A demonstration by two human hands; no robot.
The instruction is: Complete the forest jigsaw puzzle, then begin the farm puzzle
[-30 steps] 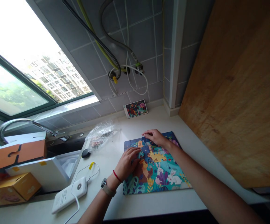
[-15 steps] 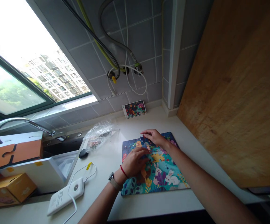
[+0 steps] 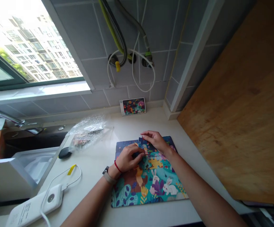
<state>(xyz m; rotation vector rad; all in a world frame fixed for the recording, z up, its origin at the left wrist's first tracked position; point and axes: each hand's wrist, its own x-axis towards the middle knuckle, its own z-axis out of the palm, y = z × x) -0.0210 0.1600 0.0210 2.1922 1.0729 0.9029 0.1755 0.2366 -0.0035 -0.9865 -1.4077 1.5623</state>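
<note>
Our left hand (image 3: 127, 159) curls over the jigsaw puzzle (image 3: 148, 186), its fingers pressing on the pieces; we cannot tell whether they grasp one. Our right hand (image 3: 156, 141) lies open, fingertips on the puzzle. Beyond the fingers, a picture card (image 3: 132, 106) leans against the tiled wall (image 3: 94, 41); left of them, a plastic bag (image 3: 87, 135) lies on the white countertop (image 3: 96, 167).

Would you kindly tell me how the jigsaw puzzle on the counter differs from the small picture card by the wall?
The puzzle lies flat on the counter, while the card stands propped against the tiled wall. The puzzle is far larger than the card. The puzzle shows rabbits on teal; the card shows flowers on a dark ground. Both are brightly coloured illustrations.
</note>
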